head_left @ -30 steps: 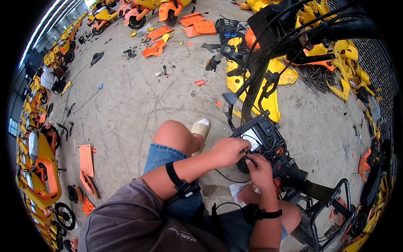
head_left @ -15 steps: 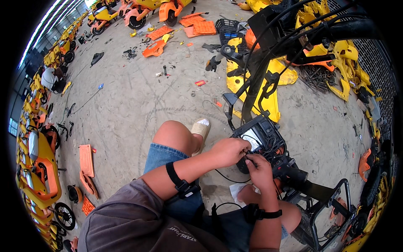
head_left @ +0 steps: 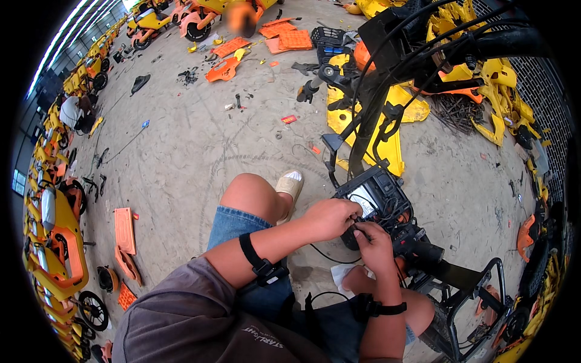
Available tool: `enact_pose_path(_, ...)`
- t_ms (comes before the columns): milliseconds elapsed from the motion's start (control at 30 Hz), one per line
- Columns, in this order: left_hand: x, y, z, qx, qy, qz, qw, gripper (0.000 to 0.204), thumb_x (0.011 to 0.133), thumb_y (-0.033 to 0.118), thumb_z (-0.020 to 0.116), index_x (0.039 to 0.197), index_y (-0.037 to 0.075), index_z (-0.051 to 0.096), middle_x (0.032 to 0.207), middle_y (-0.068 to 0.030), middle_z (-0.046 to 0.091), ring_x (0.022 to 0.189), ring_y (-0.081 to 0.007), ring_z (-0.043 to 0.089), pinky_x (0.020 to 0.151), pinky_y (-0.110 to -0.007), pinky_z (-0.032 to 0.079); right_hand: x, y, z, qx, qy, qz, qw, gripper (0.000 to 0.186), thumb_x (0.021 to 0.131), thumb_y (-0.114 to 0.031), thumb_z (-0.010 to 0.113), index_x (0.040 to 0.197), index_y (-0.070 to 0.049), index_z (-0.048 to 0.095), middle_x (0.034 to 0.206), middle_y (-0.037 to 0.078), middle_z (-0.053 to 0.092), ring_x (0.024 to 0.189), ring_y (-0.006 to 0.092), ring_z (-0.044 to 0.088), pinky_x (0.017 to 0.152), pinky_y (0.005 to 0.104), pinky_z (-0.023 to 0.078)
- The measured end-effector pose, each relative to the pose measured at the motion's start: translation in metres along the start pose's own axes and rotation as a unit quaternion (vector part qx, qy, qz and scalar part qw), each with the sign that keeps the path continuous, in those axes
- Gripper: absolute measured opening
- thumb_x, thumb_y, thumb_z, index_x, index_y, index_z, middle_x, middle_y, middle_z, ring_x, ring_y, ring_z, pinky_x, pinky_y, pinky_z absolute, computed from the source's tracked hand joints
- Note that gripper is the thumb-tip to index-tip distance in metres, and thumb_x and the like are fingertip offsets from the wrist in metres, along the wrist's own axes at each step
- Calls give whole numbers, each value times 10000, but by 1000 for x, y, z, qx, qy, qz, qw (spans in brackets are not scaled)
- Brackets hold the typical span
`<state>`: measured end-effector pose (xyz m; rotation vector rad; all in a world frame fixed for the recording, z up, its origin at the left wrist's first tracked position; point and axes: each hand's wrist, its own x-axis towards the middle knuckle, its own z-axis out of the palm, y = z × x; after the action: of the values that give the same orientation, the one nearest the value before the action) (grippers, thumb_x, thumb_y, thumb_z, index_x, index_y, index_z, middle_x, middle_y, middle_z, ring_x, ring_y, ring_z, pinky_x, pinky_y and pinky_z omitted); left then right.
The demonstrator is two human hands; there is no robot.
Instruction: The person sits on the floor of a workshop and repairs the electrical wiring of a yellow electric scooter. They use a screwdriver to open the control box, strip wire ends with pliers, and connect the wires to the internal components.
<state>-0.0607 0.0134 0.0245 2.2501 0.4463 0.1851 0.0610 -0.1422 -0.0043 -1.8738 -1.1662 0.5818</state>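
Both my hands work close together at the left side of a stripped-down scooter frame (head_left: 369,136). My left hand (head_left: 333,216) is closed, its fingertips pinched at a small black part (head_left: 357,223) beside the open battery bay. My right hand (head_left: 375,245) pinches the same spot from the near side, thumb and finger together. The fingers cover most of that part, so its kind cannot be told. Just beyond the hands lies a black box with a pale label (head_left: 363,199). Tangled black wires (head_left: 396,209) run to its right, and a thin black cable (head_left: 327,255) loops below my hands.
Yellow body panels (head_left: 387,139) lie beyond the scooter, with more piled at the right. Orange panels (head_left: 295,40) and a black crate (head_left: 327,36) are at the far side. Scooters (head_left: 60,242) line the left, where another person (head_left: 72,115) crouches. A black tube rack (head_left: 496,284) stands near right.
My hands hold almost the same position at the black part. The person at the far left has shifted slightly.
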Motion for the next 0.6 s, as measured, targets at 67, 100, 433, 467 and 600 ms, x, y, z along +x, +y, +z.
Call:
enact_pose_path(67, 0, 0, 0, -2, 0, 0, 1000, 217, 815, 83, 682, 1031, 75, 657, 954, -127, 703, 923, -348, 659, 759, -435, 519, 0, 1, 0, 0, 0, 0, 1000, 193, 854, -88, 670, 1023, -2, 703, 1014, 165, 690, 961, 346, 655, 857, 380, 506)
enact_pose_path(100, 0, 0, 0, -1, 0, 0, 1000, 217, 815, 83, 682, 1029, 75, 656, 953, -127, 704, 923, -349, 659, 759, -435, 519, 0, 1, 0, 1, -1, -1, 1000, 194, 853, -87, 671, 1024, -2, 703, 1013, 164, 690, 960, 346, 655, 855, 380, 507)
enact_pose_path(433, -1, 0, -1, -8, 5, 2, 1000, 217, 807, 84, 689, 1022, 83, 656, 948, -120, 706, 918, -350, 660, 750, -439, 520, 0, 1, -1, 5, 0, -10, 1000, 199, 849, -76, 673, 1030, 3, 704, 1005, 166, 689, 946, 342, 657, 847, 377, 508)
enact_pose_path(467, 0, 1, -2, -6, 3, 1, 1000, 218, 806, 83, 689, 1022, 83, 657, 948, -119, 707, 918, -350, 660, 750, -439, 520, 1, 1, -1, 6, -1, -9, 1000, 199, 849, -75, 672, 1030, 3, 704, 1005, 167, 689, 946, 342, 658, 846, 377, 508)
enact_pose_path(600, 0, 0, -2, -3, 4, 7, 1000, 220, 806, 84, 689, 1024, 79, 657, 948, -119, 707, 919, -350, 660, 756, -438, 521, 1, 3, -1, 2, -1, -10, 1000, 202, 849, -76, 673, 1031, 4, 706, 1007, 170, 690, 946, 340, 659, 848, 375, 509)
